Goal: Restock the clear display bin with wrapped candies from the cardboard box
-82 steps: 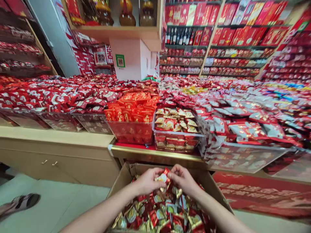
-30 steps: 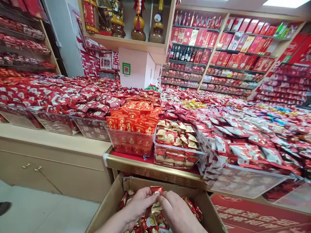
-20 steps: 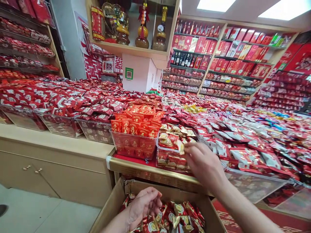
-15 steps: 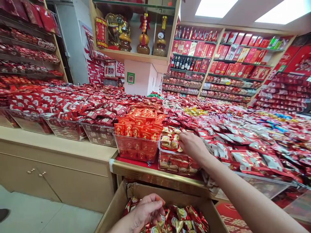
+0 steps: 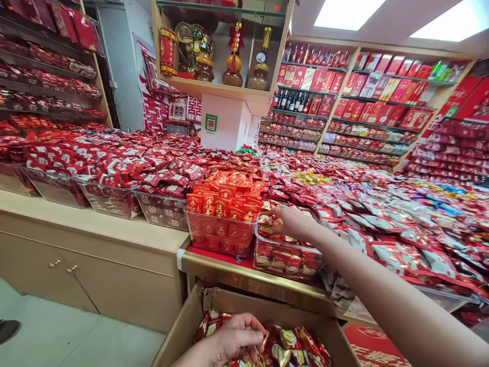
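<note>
My right hand (image 5: 291, 222) reaches over a clear plastic bin (image 5: 287, 257) of red-and-gold wrapped sweets (image 5: 267, 222). Its fingers are apart, lying over the top packets, and nothing shows in its grip. Below, my left hand (image 5: 239, 339) is inside an open cardboard box (image 5: 183, 326), just above more red-and-gold wrapped sweets (image 5: 296, 344). The left fingers are curled, thumb near the forefinger; a speck of red shows at the fingertips, too small to name.
Left of that bin stands a clear bin of orange-red packets (image 5: 225, 206). Heaps of red-and-white packets (image 5: 397, 224) spread to the right. The counter's gold edge (image 5: 252, 278) runs above the box. A display cabinet (image 5: 214, 87) rises behind.
My right hand has shifted from a curled pose to one with fingers spread across the bin's sweets. The left hand keeps much the same pose in the box. The view has shifted slightly.
</note>
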`<act>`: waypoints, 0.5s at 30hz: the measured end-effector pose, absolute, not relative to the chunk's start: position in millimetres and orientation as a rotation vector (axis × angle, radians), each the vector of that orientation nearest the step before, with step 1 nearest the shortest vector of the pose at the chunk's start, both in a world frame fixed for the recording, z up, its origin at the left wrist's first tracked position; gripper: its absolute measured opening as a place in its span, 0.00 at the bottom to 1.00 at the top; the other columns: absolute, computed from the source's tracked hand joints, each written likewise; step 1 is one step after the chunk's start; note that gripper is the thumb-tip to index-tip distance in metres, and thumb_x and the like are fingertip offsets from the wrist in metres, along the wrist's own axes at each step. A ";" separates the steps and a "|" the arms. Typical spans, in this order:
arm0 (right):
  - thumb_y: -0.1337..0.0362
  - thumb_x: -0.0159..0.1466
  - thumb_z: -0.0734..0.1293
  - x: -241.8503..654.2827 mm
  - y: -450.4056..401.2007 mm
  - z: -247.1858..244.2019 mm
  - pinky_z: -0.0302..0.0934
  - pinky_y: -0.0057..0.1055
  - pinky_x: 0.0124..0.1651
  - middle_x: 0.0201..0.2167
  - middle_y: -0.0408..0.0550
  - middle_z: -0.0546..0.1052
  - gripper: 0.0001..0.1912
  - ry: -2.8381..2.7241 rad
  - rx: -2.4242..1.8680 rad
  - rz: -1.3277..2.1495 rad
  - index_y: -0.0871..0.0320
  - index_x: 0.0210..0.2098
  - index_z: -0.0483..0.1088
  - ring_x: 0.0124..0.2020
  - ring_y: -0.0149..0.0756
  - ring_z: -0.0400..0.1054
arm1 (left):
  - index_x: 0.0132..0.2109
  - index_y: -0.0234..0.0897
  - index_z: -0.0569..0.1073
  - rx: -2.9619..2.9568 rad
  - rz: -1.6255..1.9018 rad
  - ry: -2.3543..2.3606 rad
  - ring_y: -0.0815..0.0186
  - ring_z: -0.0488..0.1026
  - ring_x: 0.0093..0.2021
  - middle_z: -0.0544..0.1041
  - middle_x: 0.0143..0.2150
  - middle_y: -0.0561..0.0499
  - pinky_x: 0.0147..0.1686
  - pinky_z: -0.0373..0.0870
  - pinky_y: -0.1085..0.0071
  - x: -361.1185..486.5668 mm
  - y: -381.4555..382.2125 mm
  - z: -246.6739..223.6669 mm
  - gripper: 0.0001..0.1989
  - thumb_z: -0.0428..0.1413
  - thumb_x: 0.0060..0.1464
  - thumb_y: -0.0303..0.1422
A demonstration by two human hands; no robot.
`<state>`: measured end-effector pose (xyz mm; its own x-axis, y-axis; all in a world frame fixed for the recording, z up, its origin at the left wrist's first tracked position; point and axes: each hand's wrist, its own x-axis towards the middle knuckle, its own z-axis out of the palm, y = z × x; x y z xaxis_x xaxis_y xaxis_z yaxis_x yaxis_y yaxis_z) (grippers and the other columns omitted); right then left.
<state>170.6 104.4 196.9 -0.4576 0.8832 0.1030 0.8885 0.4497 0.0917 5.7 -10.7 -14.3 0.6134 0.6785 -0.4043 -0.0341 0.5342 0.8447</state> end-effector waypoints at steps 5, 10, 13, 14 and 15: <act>0.59 0.50 0.64 160.9 114.2 193.4 0.56 0.26 0.37 0.36 0.53 0.73 0.16 -2.752 -1.637 -0.299 0.59 0.38 0.67 0.39 0.39 0.66 | 0.33 0.34 0.66 0.917 0.457 0.837 0.76 0.65 0.17 0.73 0.24 0.54 0.16 0.50 0.80 5.3 -11.2 -12.0 0.15 0.58 0.36 0.37; 0.62 0.49 0.65 160.6 124.4 191.7 0.56 0.26 0.33 0.35 0.52 0.73 0.15 -2.768 -1.684 -0.311 0.59 0.37 0.67 0.37 0.40 0.67 | 0.33 0.34 0.66 0.941 0.454 0.848 0.75 0.66 0.18 0.73 0.24 0.53 0.16 0.50 0.79 4.8 -9.3 -20.5 0.16 0.59 0.36 0.37; 0.62 0.49 0.65 163.9 124.6 194.9 0.57 0.27 0.33 0.37 0.52 0.73 0.17 -2.757 -1.687 -0.300 0.59 0.38 0.67 0.38 0.40 0.66 | 0.33 0.34 0.67 0.976 0.452 0.831 0.75 0.66 0.18 0.73 0.25 0.53 0.16 0.52 0.79 5.0 -8.9 -25.8 0.16 0.59 0.36 0.37; 0.61 0.49 0.65 165.8 123.5 196.7 0.57 0.27 0.34 0.37 0.52 0.73 0.18 -2.752 -1.688 -0.282 0.59 0.39 0.67 0.38 0.41 0.66 | 0.33 0.34 0.67 0.985 0.449 0.825 0.75 0.67 0.18 0.73 0.25 0.53 0.16 0.52 0.79 5.0 -8.9 -26.6 0.16 0.59 0.36 0.37; 0.60 0.49 0.65 168.2 121.9 198.7 0.57 0.27 0.34 0.38 0.51 0.73 0.19 -2.743 -1.681 -0.259 0.59 0.40 0.66 0.38 0.40 0.66 | 0.33 0.34 0.67 0.993 0.445 0.822 0.74 0.67 0.18 0.73 0.25 0.53 0.16 0.52 0.79 5.0 -9.0 -26.8 0.16 0.59 0.36 0.37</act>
<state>168.2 121.9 198.7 -0.4549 0.8905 0.0103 0.8767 0.4457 0.1810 5.0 -9.0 -26.8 0.6269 0.6681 -0.4009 0.0288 0.4943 0.8688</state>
